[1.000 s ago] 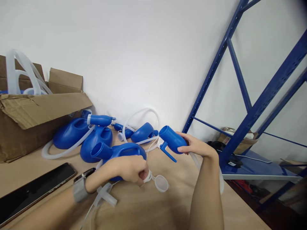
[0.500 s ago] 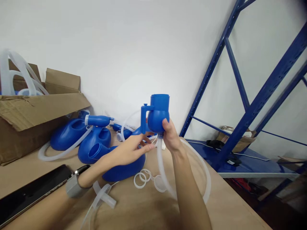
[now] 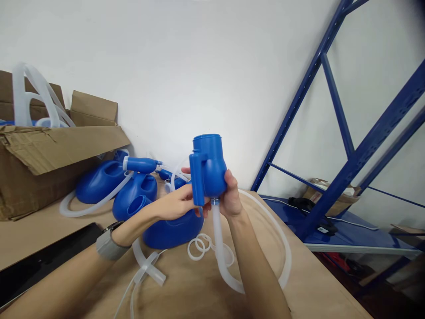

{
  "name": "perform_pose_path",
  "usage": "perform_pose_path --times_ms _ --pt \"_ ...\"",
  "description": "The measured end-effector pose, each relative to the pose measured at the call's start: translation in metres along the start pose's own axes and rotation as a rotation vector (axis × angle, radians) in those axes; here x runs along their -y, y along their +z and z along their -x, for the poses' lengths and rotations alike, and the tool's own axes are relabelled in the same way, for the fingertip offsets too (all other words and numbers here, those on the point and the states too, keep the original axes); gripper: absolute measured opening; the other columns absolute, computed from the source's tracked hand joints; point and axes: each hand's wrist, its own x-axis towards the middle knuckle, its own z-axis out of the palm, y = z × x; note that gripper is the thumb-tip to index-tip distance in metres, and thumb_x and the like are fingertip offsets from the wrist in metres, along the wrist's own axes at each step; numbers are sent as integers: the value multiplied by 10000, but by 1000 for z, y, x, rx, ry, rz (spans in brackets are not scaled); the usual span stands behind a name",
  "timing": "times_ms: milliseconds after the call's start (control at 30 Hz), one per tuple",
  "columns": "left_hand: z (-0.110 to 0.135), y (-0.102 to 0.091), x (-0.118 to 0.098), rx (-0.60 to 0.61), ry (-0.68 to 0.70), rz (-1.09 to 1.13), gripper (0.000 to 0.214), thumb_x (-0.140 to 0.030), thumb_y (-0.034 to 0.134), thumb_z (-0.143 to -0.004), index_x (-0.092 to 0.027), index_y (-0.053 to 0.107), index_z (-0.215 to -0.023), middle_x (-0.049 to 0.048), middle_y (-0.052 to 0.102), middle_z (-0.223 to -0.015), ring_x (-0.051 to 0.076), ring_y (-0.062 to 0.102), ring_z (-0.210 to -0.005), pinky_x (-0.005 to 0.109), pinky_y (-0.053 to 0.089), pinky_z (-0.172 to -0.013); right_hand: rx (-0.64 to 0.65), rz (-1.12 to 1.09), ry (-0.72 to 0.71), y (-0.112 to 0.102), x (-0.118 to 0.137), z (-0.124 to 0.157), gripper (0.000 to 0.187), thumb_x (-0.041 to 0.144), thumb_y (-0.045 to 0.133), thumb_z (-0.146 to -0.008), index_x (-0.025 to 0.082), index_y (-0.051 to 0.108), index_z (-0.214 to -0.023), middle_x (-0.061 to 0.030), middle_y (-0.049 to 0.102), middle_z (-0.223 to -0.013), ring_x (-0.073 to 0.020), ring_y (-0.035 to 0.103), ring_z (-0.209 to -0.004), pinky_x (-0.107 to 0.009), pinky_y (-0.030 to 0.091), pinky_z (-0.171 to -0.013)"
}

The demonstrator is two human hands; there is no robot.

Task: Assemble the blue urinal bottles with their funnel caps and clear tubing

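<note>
Upright in front of me is a blue plastic urinal cup (image 3: 214, 170) with a side handle and a wide mouth at the top. A translucent hose (image 3: 217, 243) is joined to its narrow bottom end and curves down to the table, then round to the right. My right hand (image 3: 232, 197) grips the rounded lower body from the right, thumb showing on its side. My left hand (image 3: 181, 201) closes on the cup at the lower handle; part of its fingers is hidden behind the handle. Below lies a blue urinal bottle (image 3: 172, 232), partly covered by my left forearm.
White rings (image 3: 195, 249) and a translucent round cap (image 3: 226, 255) lie on the wooden table (image 3: 192, 292). Hose pieces (image 3: 149, 268) and a black phone (image 3: 49, 257) lie nearer me. More blue bottles (image 3: 99, 181) and a cardboard box (image 3: 63, 146) stand left, a blue shelf (image 3: 352, 230) right.
The cup has moved slightly left and turned so its handle faces more toward me. My left hand has come from open beside the cup to its handle.
</note>
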Motion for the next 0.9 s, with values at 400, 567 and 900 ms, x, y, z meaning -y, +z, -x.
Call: perform_pose_path --times_ms 400,567,900 --pt "-9 2 13 -303 -11 86 343 -457 791 -741 -168 607 -717 5 600 -658 173 615 -617 326 527 -643 -157 58 -183 2 -1 -8 645 703 691 -786 201 604 -1182 18 689 -654 -160 566 -362 -278 467 -317" --pt "-10 9 7 -428 -115 199 360 -449 835 -633 -157 628 -667 11 605 -624 175 615 -590 334 549 -631 -172 166 -205 1 -3 -10 591 667 728 -791 243 545 -1161 60 651 -660 -140 543 -341 -260 435 -317" --pt "-13 4 14 -436 -166 327 380 -436 878 -628 -151 668 -765 18 631 -688 153 610 -660 265 550 -614 -291 -75 -41 1 -11 -24 705 808 590 -817 143 712 -1015 -86 764 -793 -219 711 -667 -305 565 -571"
